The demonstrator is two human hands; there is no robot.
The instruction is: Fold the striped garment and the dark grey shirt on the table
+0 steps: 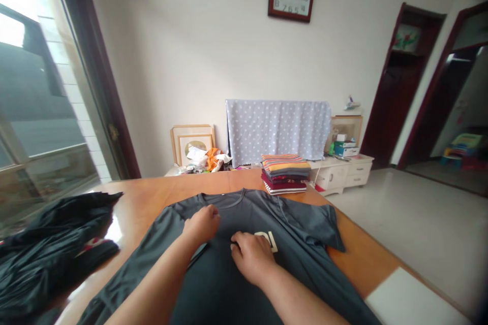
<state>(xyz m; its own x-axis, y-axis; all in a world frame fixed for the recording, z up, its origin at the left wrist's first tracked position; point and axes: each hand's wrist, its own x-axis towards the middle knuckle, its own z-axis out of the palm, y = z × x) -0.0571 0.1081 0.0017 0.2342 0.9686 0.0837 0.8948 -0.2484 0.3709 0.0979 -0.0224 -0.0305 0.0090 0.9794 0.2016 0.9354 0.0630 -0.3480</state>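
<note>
A dark grey T-shirt [217, 289] lies spread on the wooden table, its collar at the far side and its right-hand sleeve stretched out flat. Over the upper chest, just below the collar, is my left hand [203, 223], its fingers curled closed; what is in them, if anything, is hidden. My right hand [253, 256] rests lower on the chest and partly covers a pale print [273, 241]. Its thumb and fingertips come together at the cloth and seem to pinch it. Near my left forearm the shirt shows a small fold.
Folded clothes [285, 175] are stacked at the table's [358, 269] far edge. Dark crumpled garments [57, 249] lie at the left. A white flat item [415, 299] sits at the near right corner. Behind stands a low white cabinet [345, 175] beside a dotted cloth cover [278, 129].
</note>
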